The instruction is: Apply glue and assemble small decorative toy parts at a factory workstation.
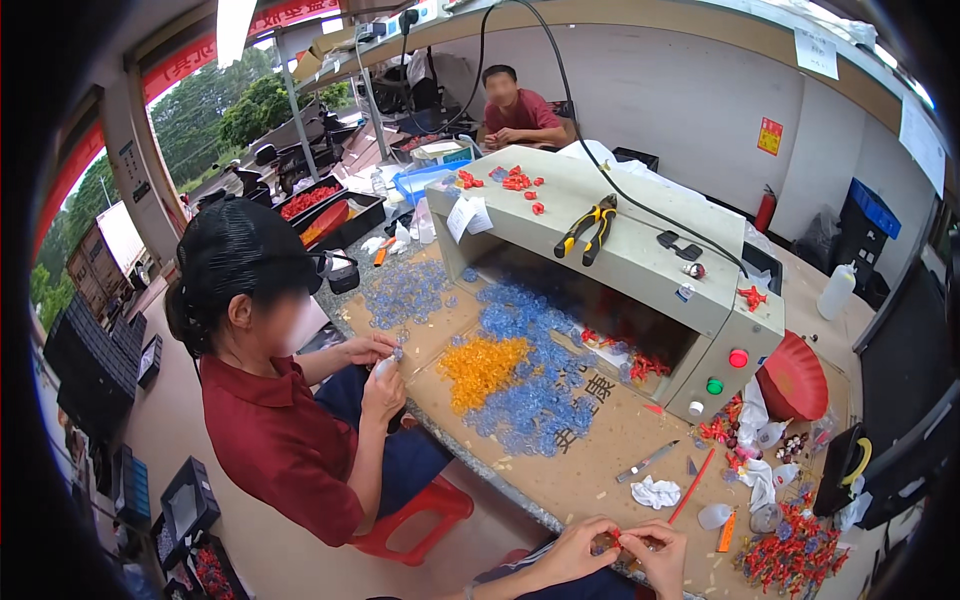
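My left hand [578, 552] and my right hand [656, 556] meet over the table's near edge, fingers pinched on a small red plastic part [615, 540]. Its exact shape is mostly hidden by my fingertips. Just beyond lie a crumpled white tissue [656, 492], a thin red stick [692, 487] and a craft knife [647, 461]. Right of my right hand are an orange tool [726, 532], a small white bottle [714, 516] and a heap of red and clear plastic pieces [793, 549].
A beige machine [600, 230] with an open front stands across the table, pliers [588, 231] on top. Before it spread blue clear pieces [540, 400] and yellow ones [482, 372]. A co-worker [270, 400] sits at left; a red basin [793, 377] tilts at right.
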Available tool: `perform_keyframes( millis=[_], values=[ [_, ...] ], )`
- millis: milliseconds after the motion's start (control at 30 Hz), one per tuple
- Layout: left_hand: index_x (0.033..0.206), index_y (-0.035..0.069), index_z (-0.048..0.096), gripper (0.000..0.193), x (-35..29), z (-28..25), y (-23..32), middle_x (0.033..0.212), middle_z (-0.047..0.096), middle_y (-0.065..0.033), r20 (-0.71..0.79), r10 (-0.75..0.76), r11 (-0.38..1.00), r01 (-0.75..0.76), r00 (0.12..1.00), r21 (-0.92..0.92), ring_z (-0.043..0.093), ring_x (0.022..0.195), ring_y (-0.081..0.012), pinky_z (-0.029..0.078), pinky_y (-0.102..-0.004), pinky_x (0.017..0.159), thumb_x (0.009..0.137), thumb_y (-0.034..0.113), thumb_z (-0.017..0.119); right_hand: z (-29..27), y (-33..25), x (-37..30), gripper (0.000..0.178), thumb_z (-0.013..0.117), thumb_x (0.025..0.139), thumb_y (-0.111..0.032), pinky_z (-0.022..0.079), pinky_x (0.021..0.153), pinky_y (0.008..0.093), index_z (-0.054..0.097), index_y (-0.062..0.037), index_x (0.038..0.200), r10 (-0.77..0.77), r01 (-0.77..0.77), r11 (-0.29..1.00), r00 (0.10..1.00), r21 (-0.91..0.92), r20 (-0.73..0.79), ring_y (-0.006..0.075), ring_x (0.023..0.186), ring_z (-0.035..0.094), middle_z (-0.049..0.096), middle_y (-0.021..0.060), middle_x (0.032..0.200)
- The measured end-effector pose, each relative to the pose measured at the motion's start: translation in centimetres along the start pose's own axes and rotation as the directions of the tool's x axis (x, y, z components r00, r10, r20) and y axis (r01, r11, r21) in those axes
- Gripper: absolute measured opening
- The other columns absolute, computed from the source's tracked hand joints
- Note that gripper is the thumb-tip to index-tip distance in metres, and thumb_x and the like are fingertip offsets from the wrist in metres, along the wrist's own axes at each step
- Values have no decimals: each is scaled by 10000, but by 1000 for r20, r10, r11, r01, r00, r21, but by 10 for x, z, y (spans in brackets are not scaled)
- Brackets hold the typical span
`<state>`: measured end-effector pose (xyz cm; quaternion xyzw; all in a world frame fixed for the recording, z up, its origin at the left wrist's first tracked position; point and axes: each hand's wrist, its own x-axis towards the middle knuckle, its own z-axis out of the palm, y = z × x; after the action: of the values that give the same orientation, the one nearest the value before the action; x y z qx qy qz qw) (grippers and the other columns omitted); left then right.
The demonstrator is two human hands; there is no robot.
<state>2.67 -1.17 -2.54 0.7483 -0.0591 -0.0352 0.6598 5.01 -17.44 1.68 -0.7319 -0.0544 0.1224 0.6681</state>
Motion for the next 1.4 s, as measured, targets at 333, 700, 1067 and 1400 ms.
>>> perform_keyframes(
  millis=[333,700,1067,1400],
  values=[
    [972,-9,589,244,0,-2,-3,886,591,-112,-16,31,999,-32,999,-44,586,753,-210,463,-312,625,784,116,680,4,19,5,122,777,710,-43,427,604,219,732,-2,816,-76,71,994,995,-81,-70,100,660,555,643,65,748],
    [940,-26,579,224,0,-9,3,879,589,-115,-13,45,998,-46,999,-43,589,728,-208,469,-309,596,759,69,674,9,11,5,117,753,715,9,422,619,216,731,10,830,-39,39,999,997,-8,-63,94,689,553,629,59,780],
    [984,-13,595,217,-5,-7,14,981,598,-104,63,-16,1000,14,998,28,605,860,-187,525,-294,677,796,65,672,4,10,-4,119,758,710,8,421,634,224,730,9,825,-56,55,998,996,-16,-69,95,690,539,622,57,786],
    [970,-16,600,184,-9,-5,23,982,599,-91,90,-37,998,31,995,60,617,898,-181,544,-306,736,803,40,654,2,8,-12,107,757,719,-6,441,630,233,733,0,823,-50,52,998,996,19,-69,101,692,559,620,54,786]
  ],
)
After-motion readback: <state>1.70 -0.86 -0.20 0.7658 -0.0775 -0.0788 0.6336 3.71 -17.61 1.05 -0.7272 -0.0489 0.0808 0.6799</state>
